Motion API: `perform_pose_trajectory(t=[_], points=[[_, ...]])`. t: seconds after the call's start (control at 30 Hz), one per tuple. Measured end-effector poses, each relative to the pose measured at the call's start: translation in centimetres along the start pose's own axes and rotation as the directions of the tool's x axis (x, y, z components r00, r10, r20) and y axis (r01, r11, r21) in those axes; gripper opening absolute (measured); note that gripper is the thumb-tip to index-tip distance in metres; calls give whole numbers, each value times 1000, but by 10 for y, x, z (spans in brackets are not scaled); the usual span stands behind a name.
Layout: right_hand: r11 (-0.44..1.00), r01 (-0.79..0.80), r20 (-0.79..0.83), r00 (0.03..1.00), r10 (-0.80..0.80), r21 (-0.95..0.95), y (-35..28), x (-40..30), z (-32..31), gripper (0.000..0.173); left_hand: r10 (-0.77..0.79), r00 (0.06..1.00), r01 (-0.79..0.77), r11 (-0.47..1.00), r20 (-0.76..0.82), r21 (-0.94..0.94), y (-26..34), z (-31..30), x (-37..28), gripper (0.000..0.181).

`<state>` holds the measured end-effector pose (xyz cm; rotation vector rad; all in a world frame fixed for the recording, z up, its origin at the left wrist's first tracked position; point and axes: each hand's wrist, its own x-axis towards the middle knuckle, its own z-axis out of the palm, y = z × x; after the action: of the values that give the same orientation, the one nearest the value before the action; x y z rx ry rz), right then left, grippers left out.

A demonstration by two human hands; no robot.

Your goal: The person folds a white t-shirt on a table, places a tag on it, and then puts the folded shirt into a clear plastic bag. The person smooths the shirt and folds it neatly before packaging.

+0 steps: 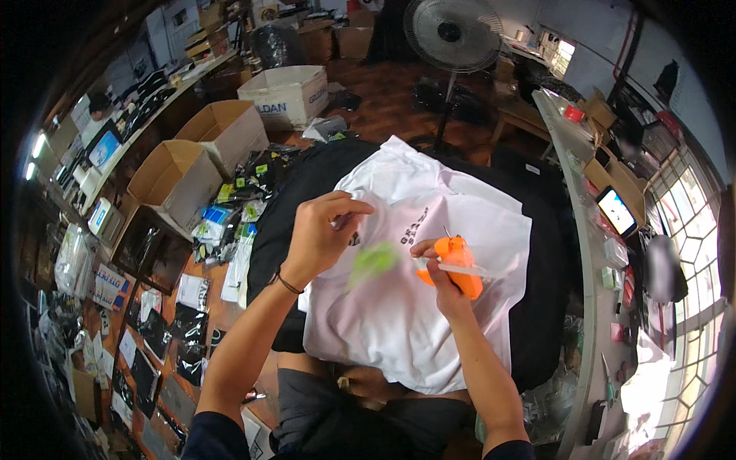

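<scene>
A white garment (397, 328) with dark printed lettering on it lies spread in front of me, over a large black cloth-like heap (543, 322). My right hand (445, 282) grips an orange tagging gun (460, 261), its thin needle pointing away from me. A clear plastic strip crosses the gun. My left hand (325, 227) is raised over the garment's left part with its fingers bent. Pale material is near its fingertips, but I cannot tell whether they pinch it. Between both hands a light-green tag (376, 259) is blurred by motion above the white fabric.
Several open cardboard boxes (172, 178) and packaged items (236, 201) cover the floor at left. A standing fan (451, 34) is ahead. Along the right runs a long table (581, 345) with a lit tablet (616, 211) and scissors (609, 382). A person (99, 118) sits far left.
</scene>
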<state>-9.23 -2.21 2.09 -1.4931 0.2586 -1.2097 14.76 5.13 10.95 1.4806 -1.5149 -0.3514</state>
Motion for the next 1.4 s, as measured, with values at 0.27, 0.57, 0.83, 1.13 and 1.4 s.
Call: perform_pose_trajectory(t=[0.27,0.57,0.83,1.13,1.4], points=[[951,-99,-57,995,86,-294,27,-4,-26,17,51,999,-51,991,7,125,2,7,3,26],[897,-275,-13,957,289,-346,41,-4,-78,40,182,875,-75,967,-448,245,-108,-94,-209,25],[905,-424,-316,855,410,29,39,16,-86,50,-458,260,961,210,-850,180,-199,-330,-640,30],[215,524,473,845,-250,-824,-4,45,-172,62,-956,-207,976,-215,-206,19,-331,-28,-867,26],[484,-207,-222,975,28,-850,-70,-31,-79,77,-918,-248,946,-299,-310,129,-397,85,-829,32]])
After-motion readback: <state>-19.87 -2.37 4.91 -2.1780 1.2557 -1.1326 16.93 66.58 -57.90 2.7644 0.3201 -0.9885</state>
